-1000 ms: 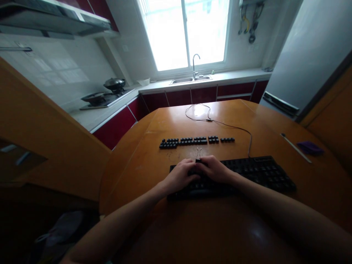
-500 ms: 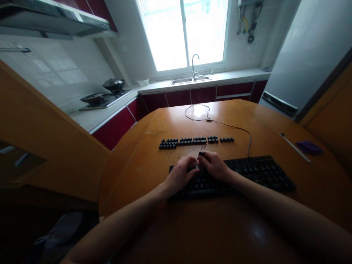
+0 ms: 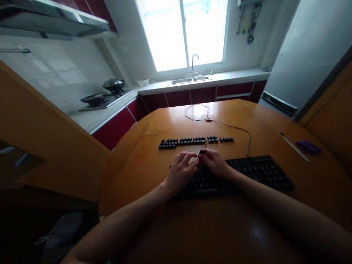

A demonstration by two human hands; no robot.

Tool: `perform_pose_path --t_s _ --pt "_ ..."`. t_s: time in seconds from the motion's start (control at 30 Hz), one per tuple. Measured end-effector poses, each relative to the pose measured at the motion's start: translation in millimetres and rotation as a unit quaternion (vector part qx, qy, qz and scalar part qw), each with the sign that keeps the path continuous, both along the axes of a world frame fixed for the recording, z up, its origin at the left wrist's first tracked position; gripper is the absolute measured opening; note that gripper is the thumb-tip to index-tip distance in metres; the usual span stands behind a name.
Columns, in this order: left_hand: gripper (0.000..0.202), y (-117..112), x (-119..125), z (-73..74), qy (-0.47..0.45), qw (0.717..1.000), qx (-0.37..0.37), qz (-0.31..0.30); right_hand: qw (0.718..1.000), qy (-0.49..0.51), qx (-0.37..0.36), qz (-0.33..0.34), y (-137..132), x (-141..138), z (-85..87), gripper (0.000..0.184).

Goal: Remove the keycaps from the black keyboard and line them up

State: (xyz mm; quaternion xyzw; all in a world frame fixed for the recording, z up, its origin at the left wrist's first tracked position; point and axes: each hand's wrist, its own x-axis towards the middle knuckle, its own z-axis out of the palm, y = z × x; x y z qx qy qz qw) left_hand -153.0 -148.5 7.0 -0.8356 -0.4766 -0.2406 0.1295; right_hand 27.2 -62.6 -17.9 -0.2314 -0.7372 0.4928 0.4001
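A small keycap puller [image 3: 202, 151], with a black body and thin wire loops pointing away from me, is pinched in my right hand [image 3: 217, 164] above the black keyboard [image 3: 258, 170]. My left hand [image 3: 181, 170] is closed in a pinch beside it, thumb and index fingertips meeting at the puller's near end. Whatever may lie between those fingertips is too small to make out. Both hands hide the left part of the keyboard. Beyond them, loose black keycaps [image 3: 189, 141] stand in rows on the wooden table [image 3: 132, 157].
The keyboard's cable [image 3: 233, 127] runs to the far side and loops there. At right lie a thin pale stick [image 3: 295, 147] and a purple item [image 3: 308, 147]. Behind the table are a counter with a sink [image 3: 181, 80], a stove with pans [image 3: 113, 85], and a fridge [image 3: 308, 55].
My left hand has lifted slightly off the keyboard, and its fingertips have come up to the puller. The puller's wire loops have tipped a little to the right.
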Motion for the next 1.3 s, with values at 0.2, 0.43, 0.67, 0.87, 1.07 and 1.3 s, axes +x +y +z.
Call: perform_pose_path --t_s 0.2,0.43,0.67,0.87,1.07,1.3 --pt "0.022 -4.8 3.9 -0.5 -0.03 0.999 -0.027 -0.008 1.0 -0.017 -0.003 0.005 -1.5 1.9 3.5 0.032" --pt "0.014 16.9 -16.2 4.0 -0.113 0.991 -0.038 0.065 0.997 0.007 -0.064 -0.032 -2.5 -2.6 4.7 0.037" --pt "0.012 76.3 -88.6 -14.0 -0.123 0.971 -0.069 0.192 0.994 0.025 -0.094 -0.046 -0.4 -5.2 0.7 0.038" --pt "0.013 84.4 -98.3 -31.6 -0.123 0.968 -0.09 0.199 0.995 0.011 -0.092 -0.049 -1.2 -3.7 3.2 0.038" --pt "0.017 83.8 -98.4 -32.4 -0.129 0.968 -0.075 0.201 0.994 0.019 -0.093 -0.049 -2.0 -3.9 4.1 0.038" --pt "0.023 86.0 -98.8 -34.8 -0.132 0.966 -0.071 0.212 0.994 0.012 -0.092 -0.049 -1.9 -3.2 5.3 0.04"
